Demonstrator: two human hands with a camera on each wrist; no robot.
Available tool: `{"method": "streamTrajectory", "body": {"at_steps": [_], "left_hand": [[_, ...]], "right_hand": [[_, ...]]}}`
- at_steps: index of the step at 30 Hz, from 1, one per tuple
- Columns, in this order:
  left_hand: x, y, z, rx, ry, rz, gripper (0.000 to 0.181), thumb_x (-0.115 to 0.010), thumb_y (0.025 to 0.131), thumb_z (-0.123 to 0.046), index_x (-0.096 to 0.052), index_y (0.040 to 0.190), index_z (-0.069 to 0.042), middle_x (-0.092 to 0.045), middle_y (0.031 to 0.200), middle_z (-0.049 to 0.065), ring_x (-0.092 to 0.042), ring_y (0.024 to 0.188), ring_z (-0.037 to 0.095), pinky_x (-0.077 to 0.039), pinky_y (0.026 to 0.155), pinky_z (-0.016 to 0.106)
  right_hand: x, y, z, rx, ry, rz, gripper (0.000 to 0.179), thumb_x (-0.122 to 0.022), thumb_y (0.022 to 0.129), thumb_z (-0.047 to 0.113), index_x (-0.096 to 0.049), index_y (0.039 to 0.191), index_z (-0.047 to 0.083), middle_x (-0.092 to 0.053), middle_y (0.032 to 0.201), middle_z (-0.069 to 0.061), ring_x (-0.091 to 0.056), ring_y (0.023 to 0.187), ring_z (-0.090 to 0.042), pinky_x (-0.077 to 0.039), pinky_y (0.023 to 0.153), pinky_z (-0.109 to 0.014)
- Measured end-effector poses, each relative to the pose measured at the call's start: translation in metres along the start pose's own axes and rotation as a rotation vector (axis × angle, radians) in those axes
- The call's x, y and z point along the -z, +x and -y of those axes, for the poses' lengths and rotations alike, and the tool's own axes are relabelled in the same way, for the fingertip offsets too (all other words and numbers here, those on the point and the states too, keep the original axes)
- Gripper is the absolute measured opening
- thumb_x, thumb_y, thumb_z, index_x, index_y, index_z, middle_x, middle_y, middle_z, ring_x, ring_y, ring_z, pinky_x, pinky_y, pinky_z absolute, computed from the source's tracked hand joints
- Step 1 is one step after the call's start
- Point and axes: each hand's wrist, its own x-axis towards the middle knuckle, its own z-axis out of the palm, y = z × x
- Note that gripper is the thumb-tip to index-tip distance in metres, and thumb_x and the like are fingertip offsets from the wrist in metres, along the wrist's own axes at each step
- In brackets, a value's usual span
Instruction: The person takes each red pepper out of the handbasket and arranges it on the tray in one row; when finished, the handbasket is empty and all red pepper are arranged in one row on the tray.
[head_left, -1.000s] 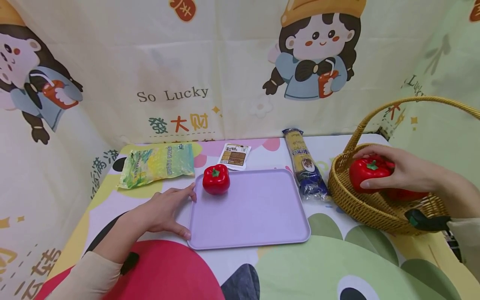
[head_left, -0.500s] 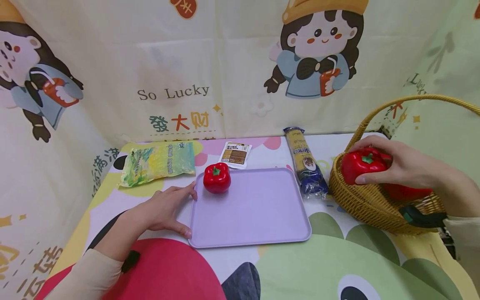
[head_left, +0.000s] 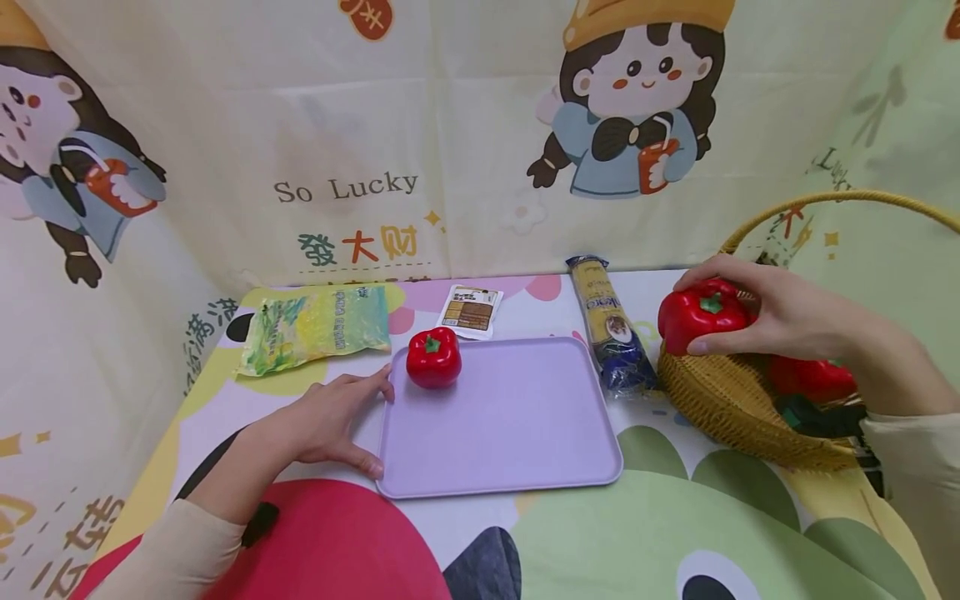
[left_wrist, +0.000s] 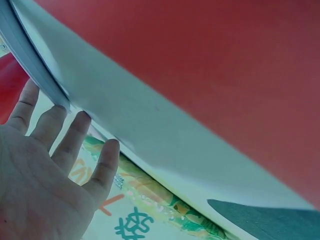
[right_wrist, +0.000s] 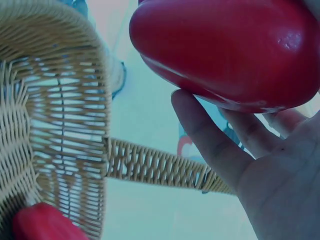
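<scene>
My right hand [head_left: 780, 312] grips a red bell pepper [head_left: 699, 318] with a green stem, above the left rim of a wicker basket [head_left: 712, 408]. The right wrist view shows the held pepper [right_wrist: 225, 50] large, with fingers curled against its underside. Another red pepper [head_left: 810, 379] lies inside the basket, partly hidden by my wrist. On the lilac tray [head_left: 502, 433], a red bell pepper [head_left: 433, 358] stands near the back left corner. My left hand [head_left: 330, 425] touches the tray's left edge, thumb and fingers spread; in the left wrist view its fingers [left_wrist: 102, 165] look extended.
Behind the tray lie a yellow-green plastic bag [head_left: 318, 329] and a small white and brown packet [head_left: 470, 311]. A long yellow and blue pasta packet [head_left: 611, 325] lies between tray and basket. The basket's tall handle [head_left: 840, 198] arches up at the right. A printed cloth hangs behind.
My right hand has lifted the pepper up and to the left, out of the basket's inside to above its left rim. My left hand and the tray have stayed in place.
</scene>
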Motion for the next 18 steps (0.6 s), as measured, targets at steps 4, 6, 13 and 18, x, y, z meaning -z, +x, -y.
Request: {"method": "streamTrajectory", "body": {"at_steps": [4,6,13,18], "left_hand": [[0.001,0.001,-0.001,-0.001,-0.006,-0.002,0.093,-0.087,0.053,-0.074,-0.052,0.129,-0.035,-0.041,0.160,0.009,-0.043,0.141,0.036,-0.043,0.102,0.066],[0.001,0.001,-0.001,-0.002,-0.004,-0.001,0.093,-0.088,0.053,-0.074,-0.052,0.130,-0.035,-0.040,0.160,0.009,-0.043,0.141,0.037,-0.043,0.102,0.066],[0.001,0.001,-0.002,-0.013,0.005,-0.005,0.093,-0.087,0.054,-0.075,-0.052,0.130,-0.035,-0.040,0.162,0.009,-0.043,0.141,0.037,-0.044,0.102,0.066],[0.000,0.000,-0.001,-0.006,0.004,-0.002,0.094,-0.087,0.054,-0.075,-0.052,0.130,-0.034,-0.041,0.161,0.008,-0.044,0.140,0.035,-0.044,0.102,0.065]], "right_hand": [[-0.003,0.007,0.005,0.019,0.010,0.027,0.069,-0.091,0.079,0.022,-0.053,0.135,0.031,-0.057,0.133,-0.005,-0.052,0.118,-0.035,-0.058,0.067,-0.029],[-0.006,0.010,0.007,0.059,0.024,0.021,0.068,-0.091,0.078,0.020,-0.054,0.135,0.029,-0.058,0.131,-0.004,-0.054,0.116,-0.034,-0.059,0.068,-0.028],[-0.019,0.024,0.014,0.096,0.061,0.040,0.069,-0.092,0.077,0.022,-0.054,0.133,0.029,-0.057,0.132,-0.002,-0.054,0.119,-0.032,-0.060,0.072,-0.031],[-0.028,0.037,0.018,0.113,0.120,0.068,0.067,-0.092,0.078,0.019,-0.054,0.133,0.025,-0.055,0.135,-0.002,-0.052,0.121,-0.032,-0.061,0.076,-0.037]]}}
